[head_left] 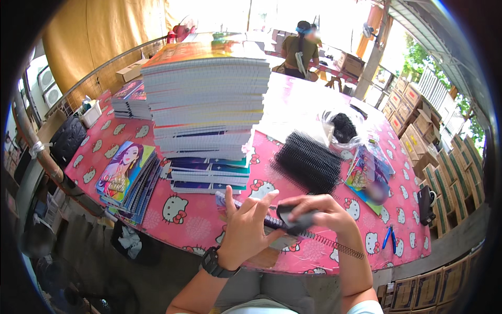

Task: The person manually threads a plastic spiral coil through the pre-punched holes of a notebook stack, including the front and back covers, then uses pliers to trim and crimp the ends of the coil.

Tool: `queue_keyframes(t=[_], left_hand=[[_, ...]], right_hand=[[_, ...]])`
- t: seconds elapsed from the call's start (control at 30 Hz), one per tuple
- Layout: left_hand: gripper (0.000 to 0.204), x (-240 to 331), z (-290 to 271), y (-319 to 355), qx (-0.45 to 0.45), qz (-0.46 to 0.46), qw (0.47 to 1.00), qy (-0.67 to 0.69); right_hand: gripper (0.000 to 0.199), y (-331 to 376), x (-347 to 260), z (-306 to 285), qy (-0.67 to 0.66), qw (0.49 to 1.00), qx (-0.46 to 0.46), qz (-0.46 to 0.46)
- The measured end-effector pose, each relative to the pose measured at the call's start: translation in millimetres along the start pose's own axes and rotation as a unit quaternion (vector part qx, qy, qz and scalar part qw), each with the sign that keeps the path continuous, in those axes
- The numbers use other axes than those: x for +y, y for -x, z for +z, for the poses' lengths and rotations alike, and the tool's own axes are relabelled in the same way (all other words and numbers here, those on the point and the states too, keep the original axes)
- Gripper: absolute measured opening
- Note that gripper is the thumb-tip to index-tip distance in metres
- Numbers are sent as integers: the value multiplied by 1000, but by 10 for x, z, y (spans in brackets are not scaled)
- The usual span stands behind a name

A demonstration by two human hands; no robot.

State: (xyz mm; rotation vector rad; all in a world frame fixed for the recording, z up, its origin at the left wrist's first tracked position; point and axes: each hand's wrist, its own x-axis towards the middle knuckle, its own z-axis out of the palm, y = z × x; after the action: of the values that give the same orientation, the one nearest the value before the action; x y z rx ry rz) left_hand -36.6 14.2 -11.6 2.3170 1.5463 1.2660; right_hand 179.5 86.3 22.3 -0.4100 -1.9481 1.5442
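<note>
My left hand (pixel 244 226), a dark watch on its wrist, has its fingers spread over a small bound stack of pages (pixel 274 224) at the table's near edge. Its thumb lies beside the punched edge. My right hand (pixel 325 212) is closed on a dark rounded tool (pixel 298 219), blurred and partly covered by the fingers, against that edge. From there a thin black spiral coil (pixel 337 245) sticks out to the right, under my right wrist. Beyond my hands lies a pile of black binding coils (pixel 308 161). Most of the page stack is hidden under my hands.
A tall stack of page blocks (pixel 206 99) towers ahead. Illustrated notebooks (pixel 125 178) lie left, more covers (pixel 366 175) right. Blue-handled pliers (pixel 389 239) sit near the right edge. A clear plastic bag (pixel 342 128) holds something black. Another person (pixel 300 52) sits farther back.
</note>
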Motion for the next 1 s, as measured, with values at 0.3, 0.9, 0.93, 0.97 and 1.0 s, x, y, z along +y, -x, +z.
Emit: queue_keyframes(t=[0.3, 0.9, 0.93, 0.97, 1.0], left_hand=[[107, -401, 328, 276, 249, -170, 867, 398], [110, -363, 286, 304, 211, -177, 862, 426], [110, -408, 310, 330, 201, -183, 870, 411], [111, -435, 315, 352, 190, -189, 878, 395], [107, -427, 301, 342, 195, -181, 896, 357]], right_hand=[[43, -223, 129, 21, 95, 987, 103, 75], [69, -33, 15, 296, -21, 996, 77, 43], [70, -59, -10, 281, 15, 993, 97, 64], [71, -86, -24, 266, 51, 988, 116, 85], [67, -101, -27, 238, 65, 987, 123, 78]])
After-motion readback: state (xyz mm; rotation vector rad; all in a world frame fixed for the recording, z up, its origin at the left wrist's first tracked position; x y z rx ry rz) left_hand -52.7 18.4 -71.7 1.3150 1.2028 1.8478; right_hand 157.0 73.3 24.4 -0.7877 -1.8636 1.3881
